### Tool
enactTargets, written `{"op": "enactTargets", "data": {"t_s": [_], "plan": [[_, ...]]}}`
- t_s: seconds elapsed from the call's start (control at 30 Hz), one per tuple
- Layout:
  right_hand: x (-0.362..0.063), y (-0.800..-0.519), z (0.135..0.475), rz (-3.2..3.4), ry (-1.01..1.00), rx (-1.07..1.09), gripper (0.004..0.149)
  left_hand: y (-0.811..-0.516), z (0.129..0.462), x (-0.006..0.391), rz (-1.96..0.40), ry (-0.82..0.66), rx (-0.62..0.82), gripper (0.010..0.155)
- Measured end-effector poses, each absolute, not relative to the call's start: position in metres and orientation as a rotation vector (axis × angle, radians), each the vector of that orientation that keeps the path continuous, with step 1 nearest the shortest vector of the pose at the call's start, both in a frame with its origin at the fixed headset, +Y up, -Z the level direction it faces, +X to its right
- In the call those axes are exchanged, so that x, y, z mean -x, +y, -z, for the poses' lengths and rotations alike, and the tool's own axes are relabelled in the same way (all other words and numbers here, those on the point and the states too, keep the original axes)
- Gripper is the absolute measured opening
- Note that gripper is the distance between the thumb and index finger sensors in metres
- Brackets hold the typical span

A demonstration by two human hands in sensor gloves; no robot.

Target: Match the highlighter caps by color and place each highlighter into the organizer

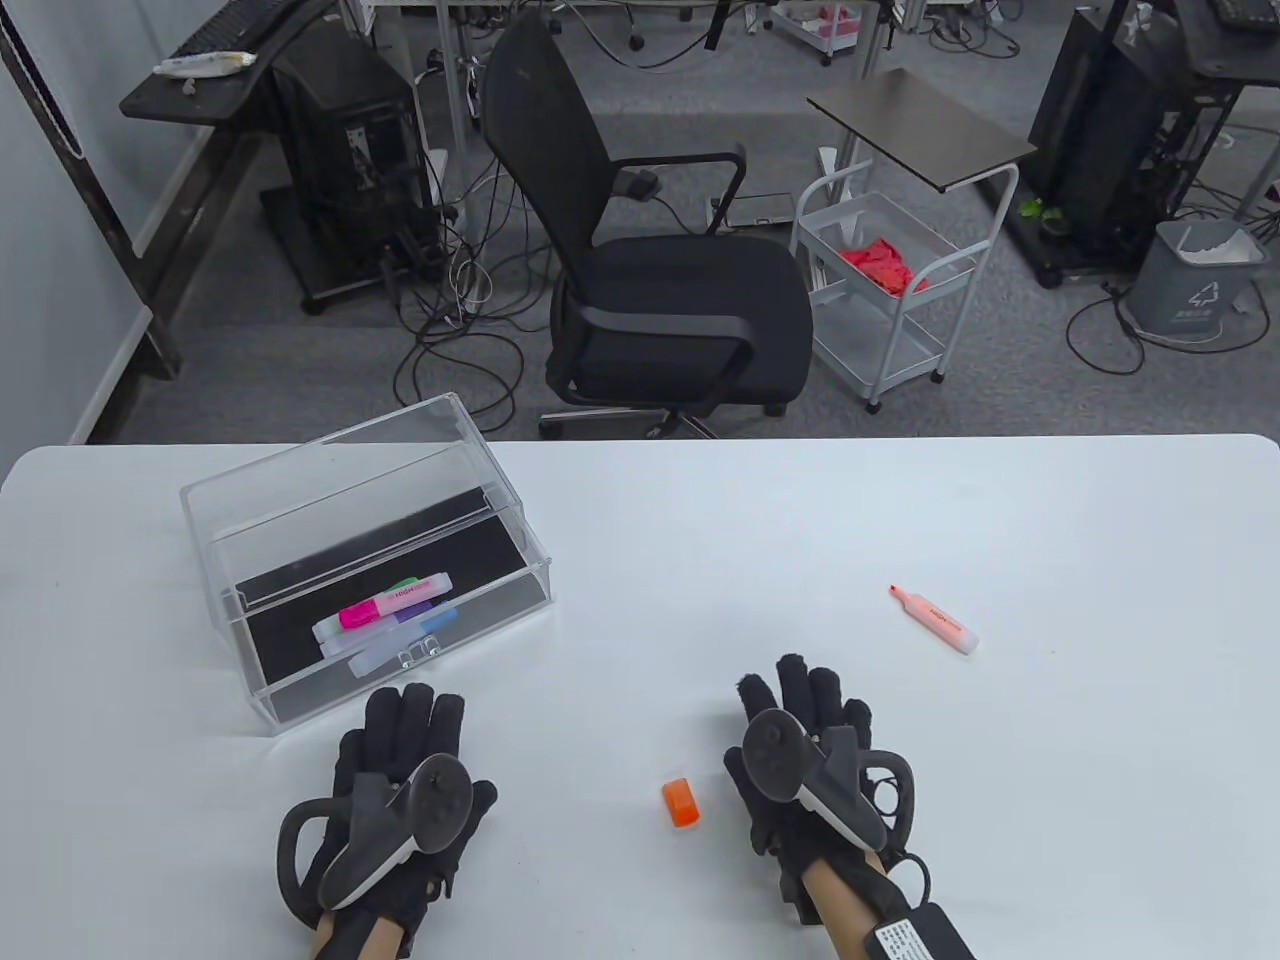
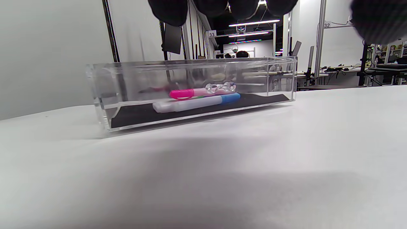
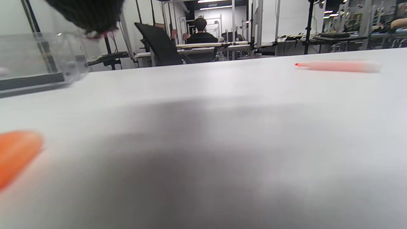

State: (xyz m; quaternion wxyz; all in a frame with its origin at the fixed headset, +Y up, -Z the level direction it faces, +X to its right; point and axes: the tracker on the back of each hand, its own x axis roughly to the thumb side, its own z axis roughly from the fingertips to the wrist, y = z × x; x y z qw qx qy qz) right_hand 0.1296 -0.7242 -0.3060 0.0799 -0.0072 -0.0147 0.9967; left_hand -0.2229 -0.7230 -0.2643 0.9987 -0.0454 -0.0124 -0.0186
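A clear acrylic organizer [image 1: 300, 520] [image 2: 105, 92] stands at the table's left. In its front tray lie capped highlighters: a pink one [image 1: 385, 608] [image 2: 187, 93], a blue one [image 1: 400, 630] [image 2: 203, 101], and a green one partly hidden behind. An uncapped orange highlighter [image 1: 933, 619] [image 3: 337, 66] lies alone at the right. Its orange cap [image 1: 680, 803] [image 3: 16, 152] rests near the front edge. My left hand [image 1: 410, 720] lies flat just in front of the organizer, holding nothing. Flat and empty too, my right hand [image 1: 805, 700] sits just right of the cap.
The white table [image 1: 700, 520] ends at a far edge, with a black office chair [image 1: 660, 280] and a white cart [image 1: 890, 290] on the floor beyond. A person sits far off in the right wrist view.
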Motion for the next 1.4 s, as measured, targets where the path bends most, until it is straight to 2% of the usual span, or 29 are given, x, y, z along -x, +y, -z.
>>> {"op": "enactTargets", "data": {"t_s": [0.17, 0.37, 0.6, 0.8, 1.07, 1.4], "plan": [[-0.165, -0.708, 0.333, -2.969, -0.078, 0.204, 0.071, -0.726, 0.266, 0.225, 0.040, -0.008, 0.114, 0.087], [-0.208, -0.705, 0.368, -2.911, 0.004, 0.417, 0.072, -0.728, 0.267, 0.229, 0.038, 0.014, 0.124, 0.087], [-0.255, -0.721, 0.402, -2.821, 0.091, 0.637, 0.072, -0.731, 0.267, 0.236, 0.026, 0.045, 0.141, 0.087], [-0.288, -0.749, 0.425, -2.740, 0.207, 0.806, 0.071, -0.735, 0.270, 0.241, 0.022, 0.066, 0.158, 0.087], [-0.300, -0.777, 0.443, -2.689, 0.362, 0.889, 0.069, -0.736, 0.270, 0.243, 0.014, 0.079, 0.171, 0.087], [-0.288, -0.772, 0.447, -2.803, 0.230, 0.913, 0.054, -0.735, 0.270, 0.243, 0.005, 0.077, 0.180, 0.087]]}}
